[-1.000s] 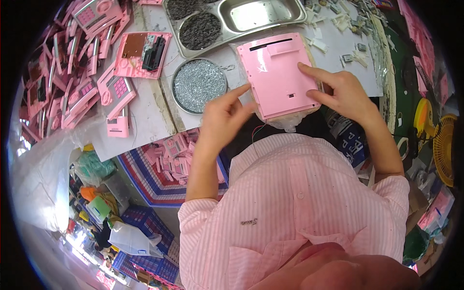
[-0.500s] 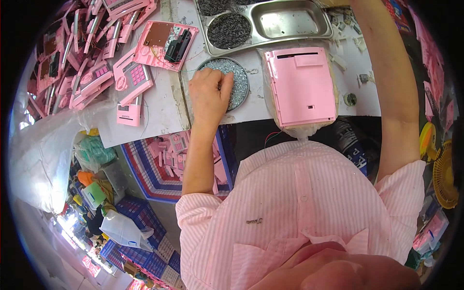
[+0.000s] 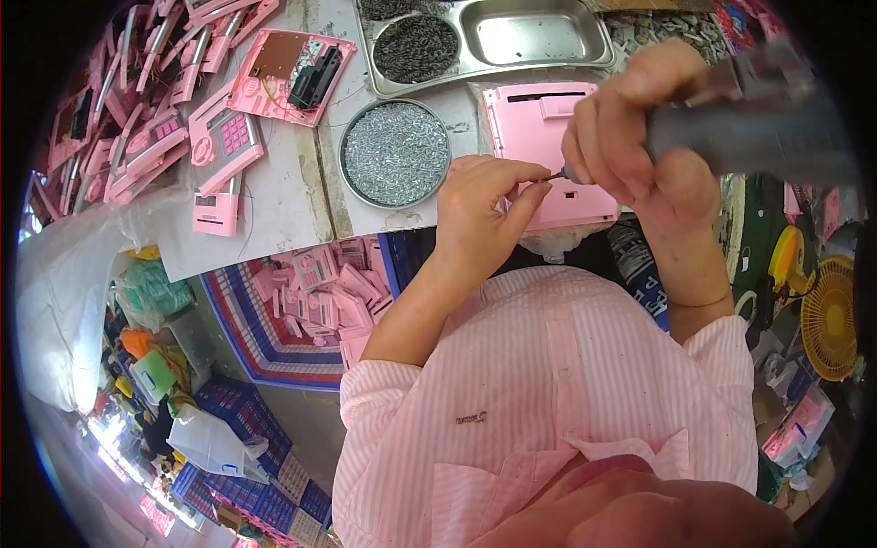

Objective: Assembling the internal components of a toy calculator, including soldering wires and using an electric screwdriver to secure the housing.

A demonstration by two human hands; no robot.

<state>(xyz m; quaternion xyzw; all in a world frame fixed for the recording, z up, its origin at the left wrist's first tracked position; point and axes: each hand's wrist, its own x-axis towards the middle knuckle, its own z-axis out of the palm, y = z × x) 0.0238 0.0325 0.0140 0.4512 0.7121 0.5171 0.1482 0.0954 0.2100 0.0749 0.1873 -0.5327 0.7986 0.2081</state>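
Note:
My right hand point(image 3: 630, 137) grips a dark electric screwdriver point(image 3: 744, 137), blurred and lying nearly level, its thin bit pointing left. At the bit's tip, the thumb and forefinger of my left hand point(image 3: 480, 205) are pinched together; whatever they hold is too small to make out. Both hands are above a pink plastic housing point(image 3: 525, 128) with a dark slot near its far edge and a small square hole near its near edge. Just left of my left hand stands a round metal dish point(image 3: 343, 169) full of small silver screws point(image 3: 395, 151).
A steel tray point(image 3: 534, 68) at the back has dark screws or springs in one compartment. Pink phone-like shells point(image 3: 224, 137) pile up at the left, beside an opened shell with a circuit board point(image 3: 290, 75). Below the table edge sits a striped crate point(image 3: 265, 352) of pink parts.
My left hand has left the screw dish and moved right, over the pink housing. My right hand has come down from the far right and now holds the screwdriver.

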